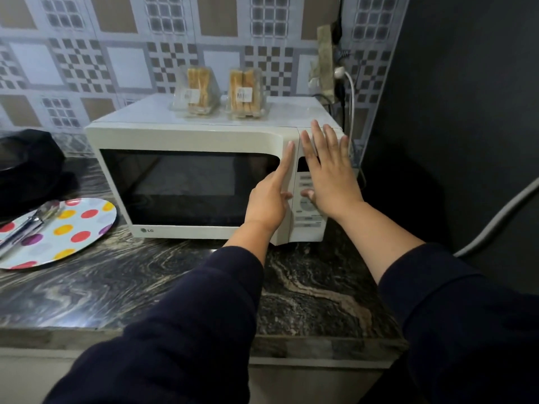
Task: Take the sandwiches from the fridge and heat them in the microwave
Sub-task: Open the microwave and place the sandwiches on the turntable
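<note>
Fingers and hands at the microwave front. The left hand point(269, 196) extends its index finger up along the right edge of the door of the microwave point(186, 135), the other fingers curled loosely, gripping nothing. The right hand point(328, 173) lies flat with fingers spread and straight over the control panel point(306, 217) at the microwave's right end, its thumb down near the buttons; it holds nothing, and whether the palm presses the panel cannot be told. Both forearms emerge from dark navy sleeves point(186, 330). The door is closed, its window dark. On top of the microwave, toward the back, stand two clear plastic sandwich packs side by side and apart: the left sandwich pack point(196, 93) and the right sandwich pack point(245, 94), each upright with a label on its front. The microwave sits on a dark marbled counter point(306, 287). To the microwave's left lies a polka-dot plate point(75, 228) bearing metal tongs point(26, 225); behind the plate is a dark object, too shadowed to identify. A patterned tile wall point(116, 53) rises behind the microwave.
</note>
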`<state>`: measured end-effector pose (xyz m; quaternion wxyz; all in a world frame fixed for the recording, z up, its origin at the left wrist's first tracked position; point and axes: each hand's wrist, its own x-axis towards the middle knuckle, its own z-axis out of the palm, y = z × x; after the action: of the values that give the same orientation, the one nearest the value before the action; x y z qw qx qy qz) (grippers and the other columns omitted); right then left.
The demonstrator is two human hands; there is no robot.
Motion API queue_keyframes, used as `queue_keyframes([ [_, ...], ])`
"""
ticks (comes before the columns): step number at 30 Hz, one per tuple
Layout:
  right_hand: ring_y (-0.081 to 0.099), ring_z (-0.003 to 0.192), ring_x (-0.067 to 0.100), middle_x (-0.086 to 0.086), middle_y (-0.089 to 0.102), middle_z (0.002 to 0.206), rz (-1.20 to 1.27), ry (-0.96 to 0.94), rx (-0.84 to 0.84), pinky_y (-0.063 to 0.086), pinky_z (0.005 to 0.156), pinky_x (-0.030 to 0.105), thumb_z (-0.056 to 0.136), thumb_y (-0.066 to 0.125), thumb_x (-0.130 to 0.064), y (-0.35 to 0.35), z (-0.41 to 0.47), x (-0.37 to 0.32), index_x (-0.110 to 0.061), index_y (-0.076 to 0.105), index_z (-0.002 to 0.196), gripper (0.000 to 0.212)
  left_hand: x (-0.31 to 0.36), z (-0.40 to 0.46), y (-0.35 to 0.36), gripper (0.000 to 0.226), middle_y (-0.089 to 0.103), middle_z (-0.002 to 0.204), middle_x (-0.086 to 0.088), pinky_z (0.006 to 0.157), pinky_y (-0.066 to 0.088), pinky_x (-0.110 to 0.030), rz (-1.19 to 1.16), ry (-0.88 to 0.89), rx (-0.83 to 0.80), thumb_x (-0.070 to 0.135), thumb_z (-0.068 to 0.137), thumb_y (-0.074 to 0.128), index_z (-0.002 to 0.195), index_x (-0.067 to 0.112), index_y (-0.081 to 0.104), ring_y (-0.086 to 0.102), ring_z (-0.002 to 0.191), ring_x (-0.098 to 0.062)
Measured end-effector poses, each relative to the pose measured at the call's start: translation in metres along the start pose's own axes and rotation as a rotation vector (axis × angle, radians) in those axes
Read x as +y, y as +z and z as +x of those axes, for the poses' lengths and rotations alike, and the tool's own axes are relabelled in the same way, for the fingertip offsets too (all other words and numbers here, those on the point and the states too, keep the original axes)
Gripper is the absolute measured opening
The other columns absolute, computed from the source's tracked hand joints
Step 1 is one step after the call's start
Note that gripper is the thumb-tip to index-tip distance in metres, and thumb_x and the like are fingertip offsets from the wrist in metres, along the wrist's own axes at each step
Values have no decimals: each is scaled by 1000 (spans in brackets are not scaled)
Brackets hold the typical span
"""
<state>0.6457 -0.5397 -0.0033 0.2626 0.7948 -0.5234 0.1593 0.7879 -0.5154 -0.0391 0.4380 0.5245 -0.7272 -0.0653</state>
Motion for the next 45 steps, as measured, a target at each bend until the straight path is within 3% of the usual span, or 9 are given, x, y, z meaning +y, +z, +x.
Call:
queue_keyframes([
  [9, -17, 145, 37, 17, -19, 158, -82, 41, -48, -11, 114, 50, 87, 65, -35, -4, 2, -6, -9, -22, 148, 109, 4, -31, -14, 107, 41, 70, 15, 69, 41, -8, 0, 33, -38, -8, 89, 53, 135, 63, -13, 51, 66, 19],
  [15, -21, 145, 30, 10, -19, 159, 49, 50, -41, -12, 115, 47, 81, 54, 6, -14, -1, -6, -15, -14, 151, 99, 9, -48, -38, 89, 54, 85, 5, 67, 50, -31, 99, 117, -72, 25, 96, 53, 142, 54, -17, 55, 69, -11],
  [19, 19, 146, 23, 7, 30, 156, 341, 82, 100, 13, 120, 41, 84, 44, 10, -36, 3, -2, -15, 31, 149, 71, 1, -50, -74, 54, 57, 108, 2, 69, 51, -38, 246, 36, 222, 27, 98, 43, 149, 34, 25, 58, 91, -18],
  [21, 43, 132, 26, 9, 54, 138, 520, 112, 222, 33, 109, 38, 85, 40, 7, -52, 7, -2, -11, 54, 133, 53, -2, -40, -94, 42, 54, 117, -3, 75, 51, -43, 344, -3, 373, 26, 98, 41, 141, 23, 40, 54, 103, -21],
  [23, 51, 123, 24, 8, 61, 128, 621, 105, 264, 39, 100, 34, 90, 39, -1, -69, 13, -10, -11, 61, 123, 41, -3, -23, -112, 41, 50, 128, -8, 83, 48, -42, 446, -51, 442, 30, 99, 40, 138, 17, 44, 50, 112, -26],
  [28, 36, 138, 19, 3, 44, 148, 561, -58, 14, 26, 112, 32, 101, 38, -29, -92, 24, -41, -15, 49, 139, 42, -13, 6, -143, 55, 24, 157, -5, 115, 20, -50, 589, -297, 197, 48, 101, 21, 149, 22, 28, 20, 145, -24],
  [31, 30, 142, 17, 2, 37, 153, 498, -91, -63, 21, 116, 32, 102, 36, -31, -90, 21, -52, -15, 45, 142, 44, -22, 6, -153, 62, 10, 162, -1, 117, 5, -58, 575, -406, 26, 56, 99, 11, 152, 27, 21, 2, 149, -19],
  [39, 20, 146, 18, 2, 26, 158, 326, -21, -140, 12, 118, 35, 102, 34, -34, -101, -2, -78, -15, 29, 150, 52, -25, -6, -169, 64, 1, 163, 4, 115, 2, -62, 544, -381, -100, 61, 97, 10, 153, 31, 10, -7, 149, -15],
  [45, 23, 145, 16, 1, 28, 157, 251, 86, -144, 19, 116, 35, 103, 30, -36, -129, -28, -116, -16, 30, 150, 51, -30, -24, -196, 64, 0, 163, 4, 114, 2, -63, 503, -292, -196, 61, 97, 9, 154, 31, 10, -8, 149, -14],
])
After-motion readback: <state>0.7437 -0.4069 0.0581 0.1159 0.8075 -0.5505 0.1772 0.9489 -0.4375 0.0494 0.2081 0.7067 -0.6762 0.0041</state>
